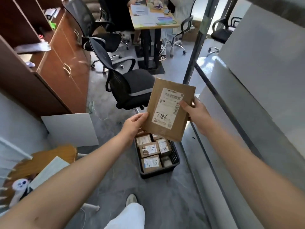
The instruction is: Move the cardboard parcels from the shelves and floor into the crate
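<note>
- Looking down from the head camera, a flat cardboard parcel is held up in the air at the centre of the view, tilted with its top toward 1 o'clock.
- The left hand grips the parcel's lower edge at 8 o'clock, thumb on the front face and fingers curled underneath.
- The right hand grips the opposite edge at 3 o'clock, with its thumb pressed on the white label, which bears a handwritten "7786".
- A dark mesh crate stands on the grey floor directly below the held parcel, toward 6 o'clock from it.
- Several boxed parcels with white labels lie packed side by side inside the crate; the held parcel hides the crate's far end.
- A black office chair stands beyond the parcel at 11 o'clock.
- A grey metal shelf rack runs along the 3 o'clock side.
- A brown cabinet fills the 10 o'clock side, and a white board leans below it.
- A surface strewn with papers sits at 12 o'clock.
- One pale shoe shows at 6 o'clock.
</note>
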Motion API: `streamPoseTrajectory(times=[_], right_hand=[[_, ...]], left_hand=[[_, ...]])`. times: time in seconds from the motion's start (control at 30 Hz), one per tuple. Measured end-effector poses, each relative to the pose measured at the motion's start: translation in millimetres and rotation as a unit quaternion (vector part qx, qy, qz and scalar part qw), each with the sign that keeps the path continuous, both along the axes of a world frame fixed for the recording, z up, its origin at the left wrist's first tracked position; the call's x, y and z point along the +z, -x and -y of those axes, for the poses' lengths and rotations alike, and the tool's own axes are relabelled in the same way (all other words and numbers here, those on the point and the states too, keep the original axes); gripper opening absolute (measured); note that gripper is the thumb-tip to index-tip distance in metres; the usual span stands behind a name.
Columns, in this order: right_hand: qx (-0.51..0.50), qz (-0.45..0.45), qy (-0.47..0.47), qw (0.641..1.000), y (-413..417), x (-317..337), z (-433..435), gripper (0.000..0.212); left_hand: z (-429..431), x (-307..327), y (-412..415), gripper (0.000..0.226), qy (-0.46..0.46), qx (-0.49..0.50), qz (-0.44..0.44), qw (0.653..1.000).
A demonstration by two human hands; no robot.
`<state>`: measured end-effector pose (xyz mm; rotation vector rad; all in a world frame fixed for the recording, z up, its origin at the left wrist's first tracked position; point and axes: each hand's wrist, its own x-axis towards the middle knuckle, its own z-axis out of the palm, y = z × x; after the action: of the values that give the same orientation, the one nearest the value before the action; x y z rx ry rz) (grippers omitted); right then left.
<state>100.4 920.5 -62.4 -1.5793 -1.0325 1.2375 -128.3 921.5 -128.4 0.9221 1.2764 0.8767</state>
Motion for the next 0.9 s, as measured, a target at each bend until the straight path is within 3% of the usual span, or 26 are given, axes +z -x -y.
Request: streamPoseTrajectory(times=[0.17,0.27,0.33,0.43,0.5,0.53,0.6,0.63,0.73,0.9], right_hand=[[-0.022,0.028,0.031,0.999,19,-57,-48,0.03],[-0.013,0.014,0.073,0.997,23,-99,-66,0.056],[-0.024,0.005,0.11,0.994,23,-130,-76,0.07],[-0.044,0.002,0.154,0.987,16,-181,-92,0.046],[-0.045,-0.001,0.175,0.984,8,-215,-104,0.032],[-0.042,0.0,0.18,0.983,3,-231,-111,0.03],[-0.022,0.015,0.192,0.981,-8,-267,-125,0.03],[-0.009,0.024,0.199,0.98,-14,-285,-131,0.032],[0.046,0.047,0.237,0.969,-25,-345,-148,0.052],[0.121,0.043,0.313,0.941,-23,-447,-164,0.08]], left_hand=[[-41,-48,16,0.025,0.055,-0.029,-0.056,0.997],[-51,-84,11,0.02,0.096,-0.004,-0.079,0.992],[-51,-108,1,0.028,0.122,0.005,-0.095,0.988],[-53,-143,-20,0.034,0.175,0.051,-0.095,0.979],[-56,-169,-34,0.025,0.209,0.082,-0.099,0.969],[-60,-182,-42,0.018,0.223,0.1,-0.098,0.965],[-70,-218,-56,0.03,0.242,0.121,-0.107,0.957],[-75,-236,-62,0.033,0.248,0.126,-0.119,0.953],[-88,-293,-78,0.014,0.264,0.153,-0.149,0.941],[-115,-399,-86,0.035,0.3,0.203,-0.217,0.906]])
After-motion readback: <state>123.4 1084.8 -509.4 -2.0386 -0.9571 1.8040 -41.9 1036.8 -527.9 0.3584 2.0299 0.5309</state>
